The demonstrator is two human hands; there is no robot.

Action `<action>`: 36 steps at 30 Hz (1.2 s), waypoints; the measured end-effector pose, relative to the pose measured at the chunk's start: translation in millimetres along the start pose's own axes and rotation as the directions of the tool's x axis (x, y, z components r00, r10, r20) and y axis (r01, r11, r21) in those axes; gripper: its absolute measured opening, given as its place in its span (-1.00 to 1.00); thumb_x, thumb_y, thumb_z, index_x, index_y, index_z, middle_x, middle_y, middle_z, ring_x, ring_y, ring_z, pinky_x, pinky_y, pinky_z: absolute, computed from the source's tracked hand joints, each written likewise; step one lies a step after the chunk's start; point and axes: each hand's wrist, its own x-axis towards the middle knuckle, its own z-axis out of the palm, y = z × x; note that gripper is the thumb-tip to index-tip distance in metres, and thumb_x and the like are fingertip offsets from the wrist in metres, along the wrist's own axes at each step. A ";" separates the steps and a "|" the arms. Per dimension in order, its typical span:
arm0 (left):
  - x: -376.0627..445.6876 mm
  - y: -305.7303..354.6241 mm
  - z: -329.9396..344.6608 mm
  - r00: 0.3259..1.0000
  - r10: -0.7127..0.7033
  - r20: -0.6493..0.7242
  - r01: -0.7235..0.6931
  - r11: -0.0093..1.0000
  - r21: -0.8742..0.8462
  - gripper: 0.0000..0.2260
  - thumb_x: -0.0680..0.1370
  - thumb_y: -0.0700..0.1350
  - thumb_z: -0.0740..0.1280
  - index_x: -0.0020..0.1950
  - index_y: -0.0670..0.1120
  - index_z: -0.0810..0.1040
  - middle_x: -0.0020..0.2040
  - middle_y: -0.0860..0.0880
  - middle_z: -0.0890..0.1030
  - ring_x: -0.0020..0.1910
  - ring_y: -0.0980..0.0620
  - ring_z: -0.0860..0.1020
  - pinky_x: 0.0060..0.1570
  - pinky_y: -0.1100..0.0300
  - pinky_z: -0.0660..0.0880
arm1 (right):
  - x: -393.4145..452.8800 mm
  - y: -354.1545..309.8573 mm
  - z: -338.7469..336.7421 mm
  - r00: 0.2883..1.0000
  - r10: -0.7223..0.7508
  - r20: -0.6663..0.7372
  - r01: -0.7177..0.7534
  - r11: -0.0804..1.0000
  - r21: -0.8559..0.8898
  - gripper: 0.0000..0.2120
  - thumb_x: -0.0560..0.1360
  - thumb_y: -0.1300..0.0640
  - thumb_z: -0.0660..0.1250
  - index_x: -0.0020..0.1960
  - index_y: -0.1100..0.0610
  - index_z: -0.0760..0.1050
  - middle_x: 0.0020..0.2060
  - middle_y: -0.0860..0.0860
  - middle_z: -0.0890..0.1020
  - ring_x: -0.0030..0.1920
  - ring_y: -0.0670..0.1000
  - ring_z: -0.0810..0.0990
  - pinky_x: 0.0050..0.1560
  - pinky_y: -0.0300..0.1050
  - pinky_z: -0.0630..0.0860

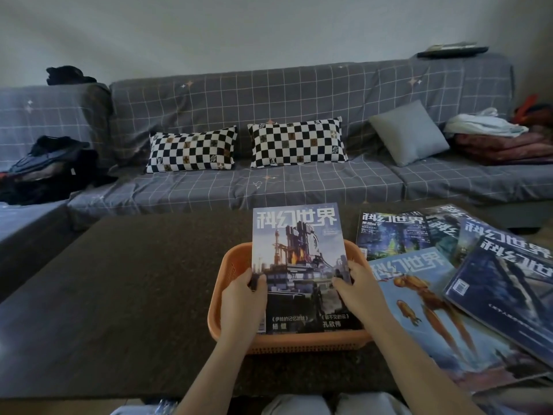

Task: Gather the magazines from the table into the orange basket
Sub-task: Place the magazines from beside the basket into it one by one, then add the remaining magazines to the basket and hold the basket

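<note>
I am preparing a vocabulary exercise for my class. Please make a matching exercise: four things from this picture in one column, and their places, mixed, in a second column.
Things:
1. orange basket
2. light blue magazine
3. grey cushion
4. tower-cover magazine

Places:
A. on the sofa
B. held by left hand and right hand
C. flat on the table, right of the basket
D. on the table before the person

Pairs: 1-D, 2-C, 3-A, 4-B
</note>
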 end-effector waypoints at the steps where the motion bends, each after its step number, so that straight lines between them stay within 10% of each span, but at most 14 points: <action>1: 0.5 -0.2 -0.6 1.000 -0.014 0.016 0.014 0.999 -0.029 -0.68 0.61 0.02 0.23 0.36 0.05 0.44 -0.34 0.11 0.62 -0.46 0.23 0.60 -0.55 0.42 0.46 | 1.5 -0.3 0.0 1.000 0.009 0.024 -0.009 1.000 0.024 -0.71 0.49 -0.01 0.27 0.19 0.03 0.42 -0.18 -0.13 0.58 -0.23 -0.06 0.57 -0.26 -0.11 0.49; 11: 14.7 7.9 -7.4 0.841 -0.186 0.507 0.482 0.683 -0.549 -0.64 0.63 -0.10 0.21 0.44 0.01 0.36 0.13 -0.10 0.64 0.07 -0.11 0.63 0.00 -0.05 0.56 | 9.3 -5.3 0.7 0.962 0.175 0.210 -0.231 0.930 0.285 -0.62 0.53 -0.03 0.26 0.30 0.09 0.40 0.21 -0.01 0.51 0.13 0.03 0.47 0.11 -0.03 0.37; 18: 29.3 5.5 -2.3 0.791 -0.234 0.565 0.554 0.667 -0.499 -0.56 0.61 -0.13 0.24 0.49 -0.02 0.26 0.16 -0.14 0.61 0.11 -0.16 0.59 0.17 -0.15 0.50 | 12.4 -2.2 1.2 0.963 0.144 0.228 -0.208 0.935 0.288 -0.52 0.53 -0.02 0.29 0.38 0.13 0.32 0.29 -0.02 0.45 0.20 0.02 0.42 0.17 -0.04 0.35; 29: 24.1 10.7 1.9 0.852 -0.267 0.450 0.462 0.789 -0.406 -0.46 0.60 -0.05 0.27 0.54 0.01 0.15 0.28 -0.12 0.52 0.12 -0.09 0.55 0.23 -0.12 0.45 | 5.2 -10.0 -3.8 0.957 0.135 0.258 -0.215 0.926 0.311 -0.43 0.53 -0.01 0.29 0.46 0.13 0.21 0.40 0.01 0.37 0.35 0.08 0.37 0.35 0.08 0.31; 36: -5.9 34.6 14.6 0.986 0.130 0.103 -0.096 0.953 -0.286 -0.39 0.59 -0.12 0.28 0.56 0.06 0.05 0.59 0.10 -0.07 0.52 -0.05 0.14 0.27 0.03 0.46 | -11.8 -13.8 -19.2 0.995 -0.101 -0.011 0.100 0.952 0.289 -0.61 0.55 0.08 0.27 0.32 -0.14 0.26 0.28 -0.09 0.44 0.24 -0.03 0.45 0.16 -0.12 0.39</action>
